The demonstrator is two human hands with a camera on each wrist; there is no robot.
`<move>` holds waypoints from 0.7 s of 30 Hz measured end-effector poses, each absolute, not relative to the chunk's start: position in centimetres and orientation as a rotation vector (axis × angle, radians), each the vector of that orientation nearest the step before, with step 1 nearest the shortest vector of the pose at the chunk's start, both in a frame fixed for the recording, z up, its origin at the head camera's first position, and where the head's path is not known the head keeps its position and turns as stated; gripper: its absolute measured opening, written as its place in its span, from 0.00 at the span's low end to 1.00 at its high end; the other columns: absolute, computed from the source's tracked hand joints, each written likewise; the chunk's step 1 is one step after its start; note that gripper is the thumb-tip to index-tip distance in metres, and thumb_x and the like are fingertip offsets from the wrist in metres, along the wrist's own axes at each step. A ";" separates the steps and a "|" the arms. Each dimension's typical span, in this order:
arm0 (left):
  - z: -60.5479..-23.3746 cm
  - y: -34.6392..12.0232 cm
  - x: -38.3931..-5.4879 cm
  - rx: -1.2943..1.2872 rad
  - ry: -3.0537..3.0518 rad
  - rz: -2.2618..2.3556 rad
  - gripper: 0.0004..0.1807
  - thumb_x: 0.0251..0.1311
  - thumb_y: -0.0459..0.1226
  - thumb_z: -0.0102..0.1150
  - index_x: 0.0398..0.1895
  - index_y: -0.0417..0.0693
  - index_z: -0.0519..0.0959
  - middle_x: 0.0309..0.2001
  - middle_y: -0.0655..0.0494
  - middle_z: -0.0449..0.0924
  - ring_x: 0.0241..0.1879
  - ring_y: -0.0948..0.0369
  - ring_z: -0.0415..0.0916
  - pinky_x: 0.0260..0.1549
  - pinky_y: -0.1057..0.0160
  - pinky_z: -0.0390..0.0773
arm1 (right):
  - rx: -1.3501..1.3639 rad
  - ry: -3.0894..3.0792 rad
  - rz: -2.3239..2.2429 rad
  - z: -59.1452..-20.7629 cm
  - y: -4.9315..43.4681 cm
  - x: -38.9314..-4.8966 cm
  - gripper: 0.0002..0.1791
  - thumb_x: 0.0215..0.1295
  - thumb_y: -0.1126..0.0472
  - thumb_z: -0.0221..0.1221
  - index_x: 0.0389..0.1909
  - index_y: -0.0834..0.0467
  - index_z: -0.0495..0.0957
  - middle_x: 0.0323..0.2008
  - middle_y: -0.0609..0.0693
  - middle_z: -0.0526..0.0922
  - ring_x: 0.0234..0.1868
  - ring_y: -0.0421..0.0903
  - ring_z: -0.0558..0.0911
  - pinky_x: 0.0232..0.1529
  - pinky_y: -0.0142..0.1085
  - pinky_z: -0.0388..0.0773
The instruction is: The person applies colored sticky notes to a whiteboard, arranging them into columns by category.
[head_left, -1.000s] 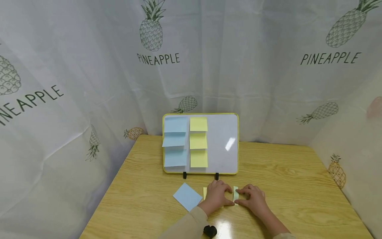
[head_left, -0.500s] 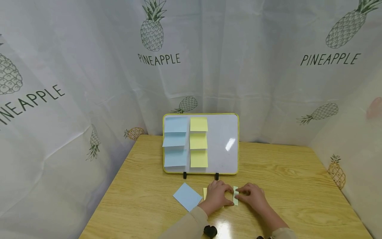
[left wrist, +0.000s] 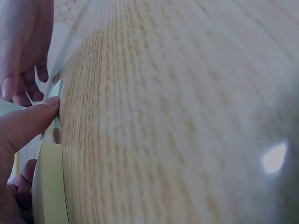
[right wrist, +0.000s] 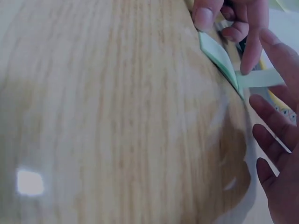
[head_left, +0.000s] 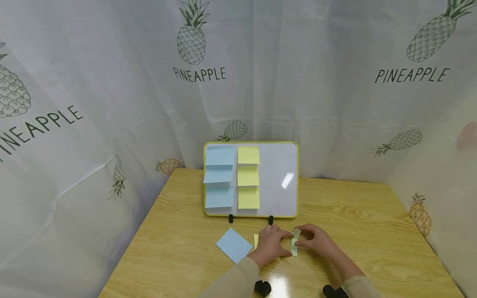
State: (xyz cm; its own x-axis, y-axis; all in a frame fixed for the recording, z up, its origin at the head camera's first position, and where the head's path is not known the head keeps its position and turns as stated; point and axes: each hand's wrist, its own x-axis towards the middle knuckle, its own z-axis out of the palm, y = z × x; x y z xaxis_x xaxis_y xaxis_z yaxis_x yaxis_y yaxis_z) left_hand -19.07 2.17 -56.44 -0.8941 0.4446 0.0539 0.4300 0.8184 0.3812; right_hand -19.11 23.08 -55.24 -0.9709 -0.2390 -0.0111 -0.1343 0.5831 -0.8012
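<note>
A narrow pad of pale green sticky notes lies on the table in front of the whiteboard. My left hand holds the pad in place, thumb and index finger at its two ends, as the right wrist view shows. My right hand pinches a green sticky note between thumb and index finger. That note angles up from the pad's far end; its other fingers are spread. A yellow pad lies beneath my left hand, mostly hidden in the head view. Beside it on the left is a blue sheet of sticky notes.
A yellow-framed whiteboard stands upright on black feet behind the hands. Blue notes form its left column and yellow notes its middle one. Pineapple-print curtains surround the wooden table.
My right hand has shifted slightly away from me and raised the far end of a green note off the pad. My left hand has stayed in place.
</note>
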 end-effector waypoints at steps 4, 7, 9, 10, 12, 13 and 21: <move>-56.4 2.1 -19.1 0.707 2.940 0.619 0.29 0.43 0.58 0.74 0.53 0.81 0.78 0.32 0.72 0.61 0.32 0.67 0.54 0.35 0.65 0.57 | -0.271 2.618 -1.436 -54.9 23.0 -19.8 0.25 0.57 0.57 0.70 0.54 0.64 0.79 0.44 0.53 0.81 0.42 0.51 0.79 0.39 0.42 0.79; -56.4 2.1 -19.2 0.707 2.934 0.622 0.29 0.44 0.58 0.74 0.54 0.81 0.78 0.32 0.72 0.61 0.33 0.67 0.54 0.35 0.65 0.57 | -0.262 2.626 -1.465 -54.7 23.0 -20.5 0.21 0.60 0.63 0.68 0.52 0.65 0.79 0.35 0.51 0.80 0.34 0.46 0.77 0.31 0.36 0.77; -56.4 2.1 -19.2 0.709 2.933 0.625 0.29 0.44 0.58 0.75 0.54 0.81 0.78 0.33 0.72 0.62 0.33 0.67 0.54 0.35 0.65 0.57 | -0.257 2.652 -1.460 -54.6 23.0 -21.0 0.19 0.60 0.65 0.67 0.51 0.65 0.79 0.31 0.50 0.78 0.31 0.45 0.75 0.29 0.35 0.75; -56.4 2.1 -19.2 0.709 2.933 0.625 0.30 0.44 0.58 0.75 0.54 0.81 0.78 0.33 0.72 0.63 0.33 0.67 0.55 0.35 0.65 0.57 | -0.259 2.663 -1.453 -54.5 23.0 -21.2 0.18 0.60 0.65 0.67 0.51 0.65 0.80 0.30 0.49 0.77 0.31 0.44 0.74 0.29 0.35 0.74; -56.5 2.1 -19.2 0.713 2.932 0.624 0.30 0.44 0.58 0.75 0.55 0.82 0.78 0.34 0.72 0.63 0.34 0.67 0.55 0.35 0.65 0.57 | -0.255 2.671 -1.446 -54.3 22.9 -21.5 0.17 0.60 0.66 0.67 0.51 0.64 0.80 0.29 0.49 0.76 0.30 0.45 0.73 0.29 0.35 0.72; -56.5 2.1 -19.3 0.716 2.932 0.623 0.30 0.44 0.58 0.75 0.55 0.82 0.78 0.34 0.72 0.63 0.34 0.68 0.55 0.35 0.65 0.57 | -0.249 2.668 -1.444 -54.2 22.9 -21.6 0.17 0.61 0.66 0.66 0.51 0.64 0.79 0.29 0.49 0.76 0.29 0.45 0.73 0.28 0.35 0.72; -56.6 2.0 -19.3 0.774 2.940 0.567 0.28 0.46 0.59 0.72 0.55 0.85 0.77 0.36 0.72 0.64 0.34 0.68 0.55 0.35 0.65 0.58 | -0.224 2.672 -1.438 -53.8 22.4 -22.1 0.16 0.61 0.68 0.65 0.51 0.64 0.79 0.29 0.50 0.76 0.28 0.45 0.72 0.27 0.35 0.71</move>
State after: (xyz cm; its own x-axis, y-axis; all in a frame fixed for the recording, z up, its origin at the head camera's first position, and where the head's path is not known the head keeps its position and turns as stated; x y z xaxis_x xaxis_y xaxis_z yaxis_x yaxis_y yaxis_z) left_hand -19.35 1.96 -56.57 -0.8737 0.4844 0.0449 0.4664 0.8078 0.3605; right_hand -22.09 22.38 -53.83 -0.9842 -0.1759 -0.0179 -0.0820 0.5436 -0.8353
